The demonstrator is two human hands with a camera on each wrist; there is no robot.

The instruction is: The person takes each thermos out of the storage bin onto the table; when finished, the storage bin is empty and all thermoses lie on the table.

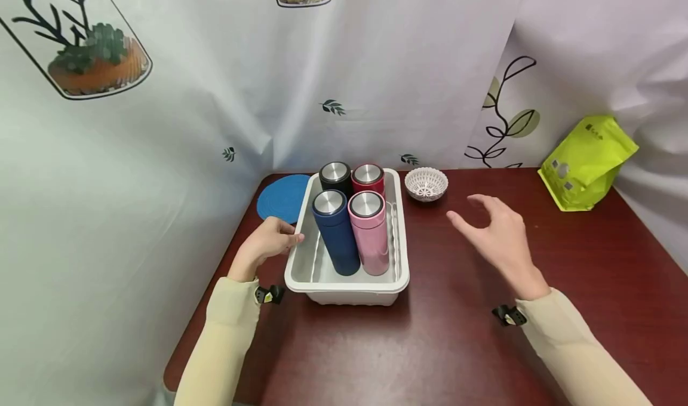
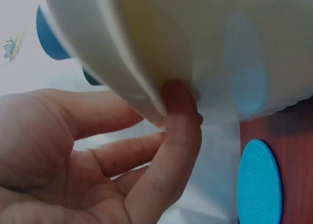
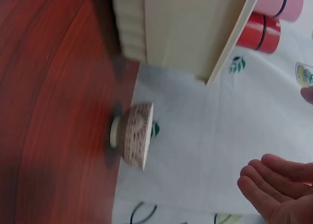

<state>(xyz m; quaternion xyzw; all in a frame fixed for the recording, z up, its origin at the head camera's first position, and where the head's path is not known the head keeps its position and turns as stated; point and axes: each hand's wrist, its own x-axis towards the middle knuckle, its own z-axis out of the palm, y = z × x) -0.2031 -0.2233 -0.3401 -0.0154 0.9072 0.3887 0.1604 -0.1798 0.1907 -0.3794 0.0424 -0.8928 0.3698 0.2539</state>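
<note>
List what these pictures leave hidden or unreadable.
- Head view: bases of the black flask and red flask, hidden by the front flasks.
- Head view: print on the green pouch, too small.
- Right wrist view: perforated bowl, blurred.
- Left wrist view: tray contents, hidden by its wall.

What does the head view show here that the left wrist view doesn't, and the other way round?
Only the head view shows the four flasks: black flask, red flask, blue flask and pink flask, standing in the white tub. It also shows the lattice bowl, the green pouch and the open right hand.

Only the left wrist view shows a fingertip pressed against the tub's outer wall.

Both show the left hand at the tub's rim and the blue mat.
</note>
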